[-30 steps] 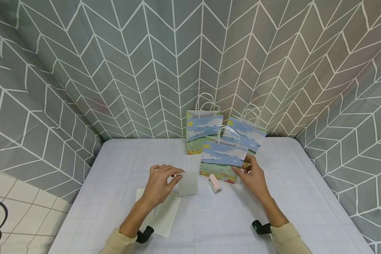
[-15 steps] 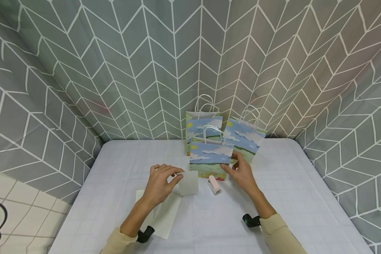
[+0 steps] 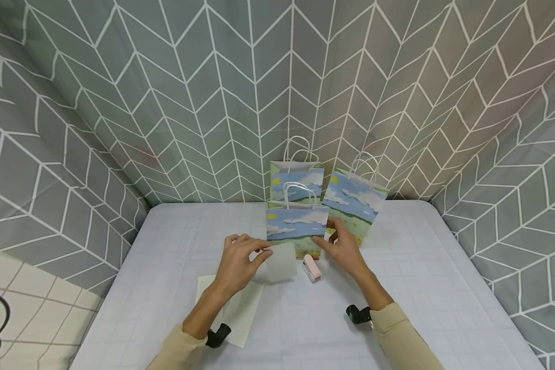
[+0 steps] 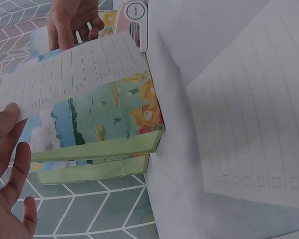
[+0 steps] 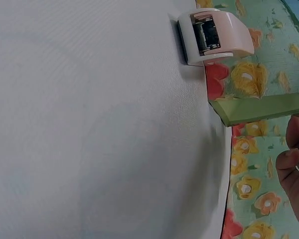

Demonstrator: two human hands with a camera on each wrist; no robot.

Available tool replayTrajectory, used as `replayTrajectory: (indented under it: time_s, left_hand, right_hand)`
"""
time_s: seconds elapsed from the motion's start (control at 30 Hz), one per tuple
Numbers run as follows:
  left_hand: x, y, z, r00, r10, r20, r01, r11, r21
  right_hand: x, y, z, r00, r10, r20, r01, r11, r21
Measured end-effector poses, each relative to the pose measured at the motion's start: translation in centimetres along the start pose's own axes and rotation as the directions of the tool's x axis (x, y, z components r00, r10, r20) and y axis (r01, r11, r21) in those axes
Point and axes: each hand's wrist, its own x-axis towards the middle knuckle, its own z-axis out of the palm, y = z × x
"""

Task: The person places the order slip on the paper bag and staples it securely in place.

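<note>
My left hand (image 3: 239,261) pinches a small white paper sheet (image 3: 282,264) between thumb and fingers. The left wrist view shows ruled lines and little checkboxes on this sheet (image 4: 74,74). It overlaps the lower left of the front paper gift bag (image 3: 296,222), printed with sky, meadow and flowers. At that bag's right side, my right hand (image 3: 343,251) holds its edge, thumb on the front and fingers behind. A small pink stapler (image 3: 312,268) lies just in front of the bag. The right wrist view has the stapler (image 5: 222,37) beside the flowered bottom edge.
Two matching gift bags with white handles stand behind, one upright (image 3: 300,177) and one leaning (image 3: 357,200), near the curtain (image 3: 240,103). More lined paper (image 3: 245,313) lies under my left forearm on the white-covered table (image 3: 176,241).
My right hand has brought the front bag leftward, and it now stands behind the small sheet. My left hand has shifted slightly right with the sheet. The stapler stays put.
</note>
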Motion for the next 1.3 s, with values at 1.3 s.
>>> replayTrajectory:
  time_s: [1.3]
  left_hand:
    - [5.1,0.5,1.5,0.935,0.18,-0.306,-0.175,0.984,0.043]
  right_hand:
    - [0.6,-0.5,1.1,0.996,-0.079,0.043,0.075,0.994,0.077]
